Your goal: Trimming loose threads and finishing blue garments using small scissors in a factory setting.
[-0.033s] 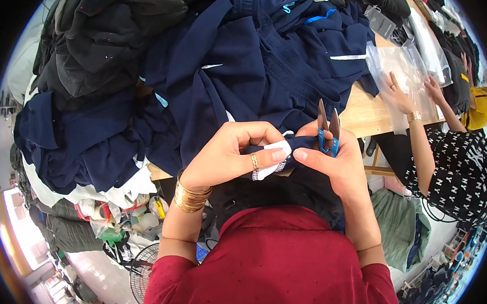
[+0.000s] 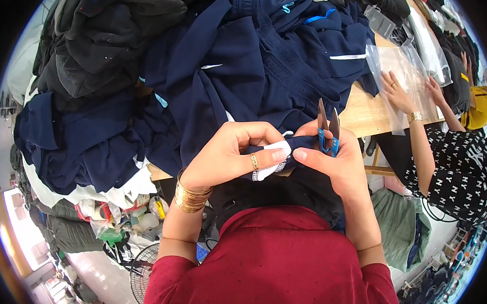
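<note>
My left hand is closed on a navy garment, its thumb pressing a white piece of fabric along a stitched edge. My right hand pinches the same navy garment beside that white piece, thumb tip close to the left thumb. Small thread snips with blue handles are tucked in the right hand, blades pointing up and parted. From my hands the navy cloth runs toward the heap of navy garments on the table; the folds behind my fingers are hidden.
Dark garments are piled at the far left. On the right, a co-worker's hands rest on a clear plastic bag over the wooden table. A fan stands low at the left, near a green-grey sack across from it.
The co-worker's nearer hand has shifted slightly left and up on the plastic bag. My own hands, the garment and the snips look the same.
</note>
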`<action>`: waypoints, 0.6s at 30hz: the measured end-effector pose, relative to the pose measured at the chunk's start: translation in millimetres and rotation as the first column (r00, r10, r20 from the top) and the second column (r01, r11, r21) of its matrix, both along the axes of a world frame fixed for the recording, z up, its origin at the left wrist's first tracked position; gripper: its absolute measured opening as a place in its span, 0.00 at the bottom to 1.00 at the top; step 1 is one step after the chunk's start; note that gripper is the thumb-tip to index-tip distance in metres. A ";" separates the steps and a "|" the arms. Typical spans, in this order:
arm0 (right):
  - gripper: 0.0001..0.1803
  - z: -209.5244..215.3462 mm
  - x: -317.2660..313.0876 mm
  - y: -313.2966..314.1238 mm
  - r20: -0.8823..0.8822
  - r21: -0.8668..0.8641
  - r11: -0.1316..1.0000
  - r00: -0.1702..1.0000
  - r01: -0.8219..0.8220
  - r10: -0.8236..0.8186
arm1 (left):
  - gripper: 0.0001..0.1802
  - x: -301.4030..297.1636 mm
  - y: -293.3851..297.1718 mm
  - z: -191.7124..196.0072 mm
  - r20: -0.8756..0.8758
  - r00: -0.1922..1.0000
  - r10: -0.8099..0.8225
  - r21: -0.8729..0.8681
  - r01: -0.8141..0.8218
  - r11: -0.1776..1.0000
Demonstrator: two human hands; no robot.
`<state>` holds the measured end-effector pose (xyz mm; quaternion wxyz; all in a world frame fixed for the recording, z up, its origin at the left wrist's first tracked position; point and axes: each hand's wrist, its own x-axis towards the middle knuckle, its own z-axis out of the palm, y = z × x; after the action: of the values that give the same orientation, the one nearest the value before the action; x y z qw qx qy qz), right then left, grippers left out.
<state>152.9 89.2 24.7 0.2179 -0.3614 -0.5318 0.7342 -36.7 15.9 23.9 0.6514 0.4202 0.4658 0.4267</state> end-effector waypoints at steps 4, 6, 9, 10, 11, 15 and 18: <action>0.13 -2.1 -1.3 2.9 0.032 0.277 0.960 0.999 0.025 -0.036 | 0.08 5.7 2.3 -13.0 0.122 0.989 0.086 0.069 -0.095 0.993; 0.12 -1.6 -1.7 2.5 0.078 0.521 0.846 0.980 0.115 -0.182 | 0.08 11.1 3.3 -15.4 0.201 0.956 0.212 0.020 -0.220 0.975; 0.09 -8.5 0.7 -0.9 -0.106 0.398 0.853 0.940 0.338 -0.324 | 0.07 20.8 1.4 -25.7 0.324 0.879 0.349 -0.044 -0.355 0.934; 0.08 -7.4 2.4 -3.5 -0.099 0.350 0.876 0.943 0.332 -0.317 | 0.07 24.9 0.6 -26.8 0.350 0.862 0.367 -0.052 -0.373 0.926; 0.07 -6.3 3.8 -6.0 -0.093 0.301 0.897 0.946 0.324 -0.311 | 0.07 29.7 0.7 -27.8 0.382 0.838 0.390 -0.058 -0.400 0.915; 0.09 -15.9 5.7 -10.4 -0.086 0.333 0.900 0.959 0.282 -0.268 | 0.07 41.1 -0.7 -27.8 0.401 0.824 0.400 -0.044 -0.419 0.907; 0.09 -15.9 6.1 -9.7 -0.116 0.300 0.898 0.947 0.322 -0.301 | 0.07 45.1 -0.7 -25.5 0.351 0.845 0.403 0.003 -0.431 0.902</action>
<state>158.9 79.5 8.8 0.4050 -0.3779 -0.5699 0.6070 8.4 15.2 -1.6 0.5962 0.2546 0.4076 0.6431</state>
